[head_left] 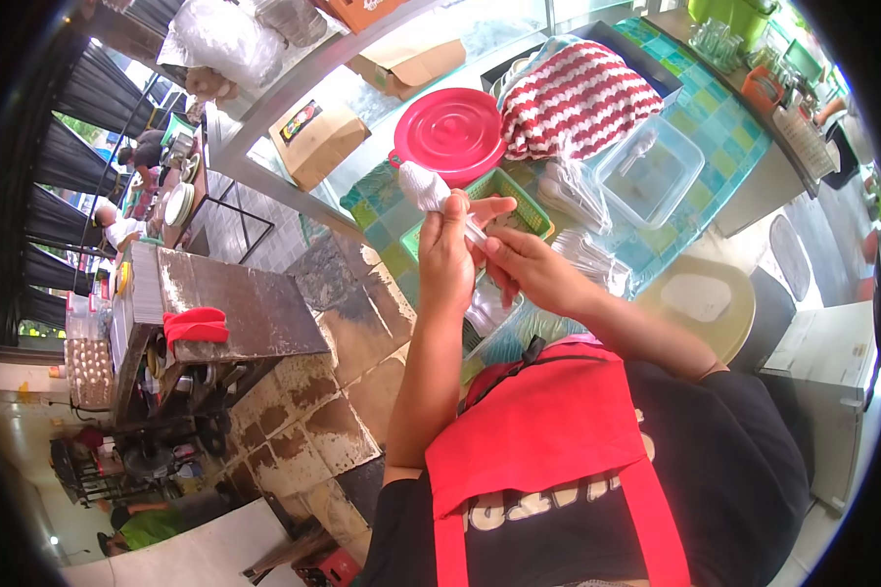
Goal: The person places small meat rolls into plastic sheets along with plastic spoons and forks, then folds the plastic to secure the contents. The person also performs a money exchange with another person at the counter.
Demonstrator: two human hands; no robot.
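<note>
My left hand [446, 257] grips a white wrapping, perhaps a paper napkin or cloth [420, 185], bunched around one end of a utensil. The pale handle of the utensil [475, 233] sticks out below the wrapping. The fingers of my right hand [525, 265] pinch this handle; the wrapped end is hidden. Under my hands is a green plastic basket [532, 209], partly covered by them. To its right lie white plastic spoons in a clear bag [574, 197] and more plastic cutlery in clear wrap [595, 263].
A pink round lid [448, 132], a red-and-white striped cloth [576, 99] and a clear plastic container [653, 176] with a small bundle are on the checkered table covering [734, 128]. A beige stool [697, 301] stands right. Left is a wooden cabinet [242, 301] with a red cap.
</note>
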